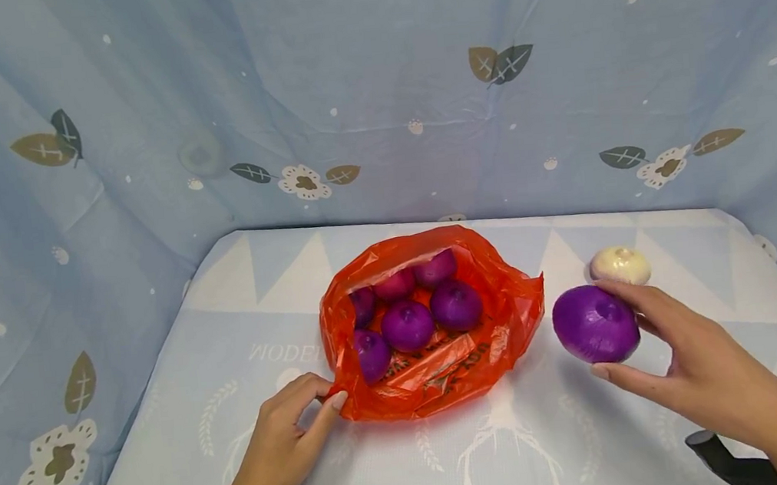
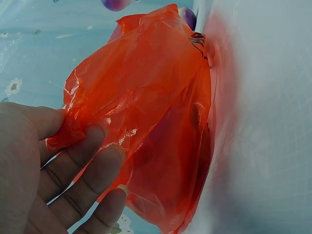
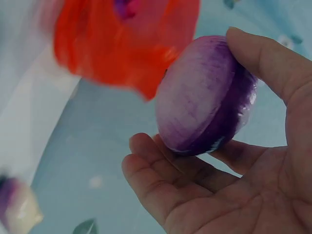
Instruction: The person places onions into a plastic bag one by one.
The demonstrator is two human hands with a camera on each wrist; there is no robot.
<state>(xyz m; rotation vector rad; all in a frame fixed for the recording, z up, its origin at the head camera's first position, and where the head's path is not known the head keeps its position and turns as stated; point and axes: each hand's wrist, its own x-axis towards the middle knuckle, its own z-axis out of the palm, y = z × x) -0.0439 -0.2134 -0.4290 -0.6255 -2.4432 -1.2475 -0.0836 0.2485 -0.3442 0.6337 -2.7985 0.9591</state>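
A red plastic bag (image 1: 515, 304) lies open on the table, with several purple onions (image 1: 407, 325) inside it. My left hand (image 1: 277, 445) pinches the bag's near left rim between thumb and fingers; in the left wrist view the bunched film is caught at the fingertips. To the right of the bag, my right hand (image 1: 697, 358) holds a purple onion (image 1: 595, 324) above the table, thumb on one side and fingers on the other. The right wrist view shows this onion's paler side (image 3: 195, 92). Behind that hand sits another onion (image 1: 619, 262), its whitish side up.
The table is covered by a pale blue and white patterned cloth (image 1: 517, 447). A blue curtain (image 1: 376, 105) with leaves and flowers hangs behind and at both sides. A black strap end (image 1: 730, 459) shows by the right wrist.
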